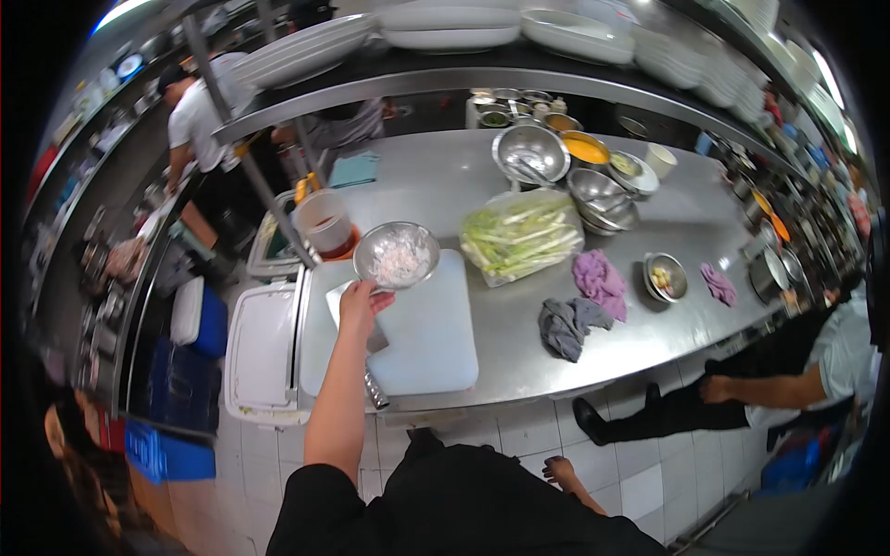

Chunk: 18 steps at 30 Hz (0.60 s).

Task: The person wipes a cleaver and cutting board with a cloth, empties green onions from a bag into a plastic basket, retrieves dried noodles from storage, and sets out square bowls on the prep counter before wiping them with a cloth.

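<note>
My left hand reaches over the cutting board, its fingers gripping the near rim of a metal bowl. White and pale pink pieces lie in the bowl. Beneath my left forearm a cleaver rests on the white cutting board, its blade partly hidden by my hand and arm. My right hand hangs low beside my body, away from the table, its fingers apart and holding nothing.
On the steel table lie a bag of green vegetables, a grey cloth and a purple cloth. A plastic tub stands behind the board. Plates fill the overhead shelf. A co-worker is at the right.
</note>
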Motion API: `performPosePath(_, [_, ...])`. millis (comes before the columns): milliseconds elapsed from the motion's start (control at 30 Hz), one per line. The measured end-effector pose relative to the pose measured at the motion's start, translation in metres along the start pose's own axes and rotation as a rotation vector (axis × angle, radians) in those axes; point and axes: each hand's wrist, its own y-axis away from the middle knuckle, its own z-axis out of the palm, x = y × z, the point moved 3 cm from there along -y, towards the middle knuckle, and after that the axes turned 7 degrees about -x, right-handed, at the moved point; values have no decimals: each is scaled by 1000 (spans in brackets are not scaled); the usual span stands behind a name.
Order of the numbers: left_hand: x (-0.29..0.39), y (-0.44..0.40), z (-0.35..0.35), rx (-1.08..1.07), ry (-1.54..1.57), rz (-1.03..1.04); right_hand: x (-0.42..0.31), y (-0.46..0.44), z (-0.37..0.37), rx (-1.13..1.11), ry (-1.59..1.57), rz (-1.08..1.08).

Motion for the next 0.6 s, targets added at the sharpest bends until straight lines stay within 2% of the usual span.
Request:
performPosePath(33, [6, 27, -12, 10, 24, 4, -17, -1, -4, 43, -165, 140])
performPosePath(100, [19, 83, -45, 74, 64, 33, -45, -14, -15, -34, -78, 96])
performPosePath(167, [42, 144, -76, 134, 104, 76, -60, -26, -16, 9, -55, 154])
performPosePath(233, [59, 205, -112, 268, 26, 63, -59, -45, -7, -64, 20, 168])
performPosePath(300, [56, 258, -173, 319, -1, 137, -81, -46, 10, -112, 81, 195])
performPosePath(367, [61, 339, -221, 623, 45, 168, -134, -16, 67, -296, 307, 104])
performPosePath(500, [8, 424, -346, 796, 85, 194, -288, 88, 200, -716, 533, -239])
performPosePath(567, [-29, 455, -420, 924, 24, 96, -355, 136, 274, -876, 422, -491])
performPosePath(600, [-41, 470, -449, 960, 34, 100, -394, 168, 307, -848, 404, -592])
